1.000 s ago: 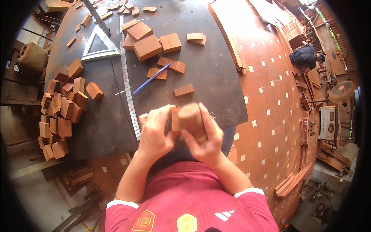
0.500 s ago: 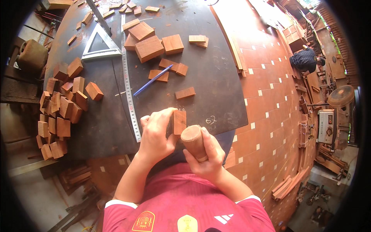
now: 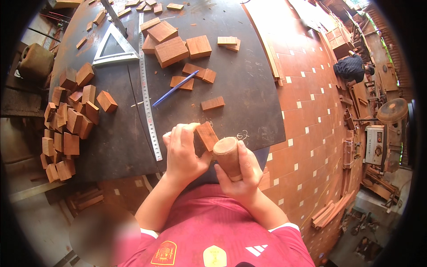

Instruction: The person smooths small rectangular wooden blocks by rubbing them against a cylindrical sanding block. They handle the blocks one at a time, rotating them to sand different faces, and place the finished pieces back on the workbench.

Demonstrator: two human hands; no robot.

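Note:
My left hand (image 3: 181,151) grips a small reddish-brown wood block (image 3: 206,136) at the near edge of the dark table, its fingers closed along the block's left side. Wrapped in my right hand (image 3: 247,172) is a brown cylinder (image 3: 228,159) with a flat, paler round end facing up. The cylinder's top overlaps the block's lower right corner in the head view; whether they touch I cannot tell. Beyond my hands lie a single block (image 3: 212,103), a blue pen (image 3: 175,88) across another block, and a white tape measure (image 3: 148,107).
Many loose blocks (image 3: 73,120) crowd the table's left side. Larger blocks (image 3: 171,52) and a metal triangle (image 3: 114,46) lie farther back on the dark tabletop (image 3: 249,102). At right are a tiled floor (image 3: 296,129) and a bent-over person (image 3: 351,67). A blurred shape (image 3: 100,231) shows at lower left.
The block in my left hand has tilted, its top leaning left. The cylinder has risen slightly and shifted right with my right hand. A blurred brown and pink shape has appeared at lower left.

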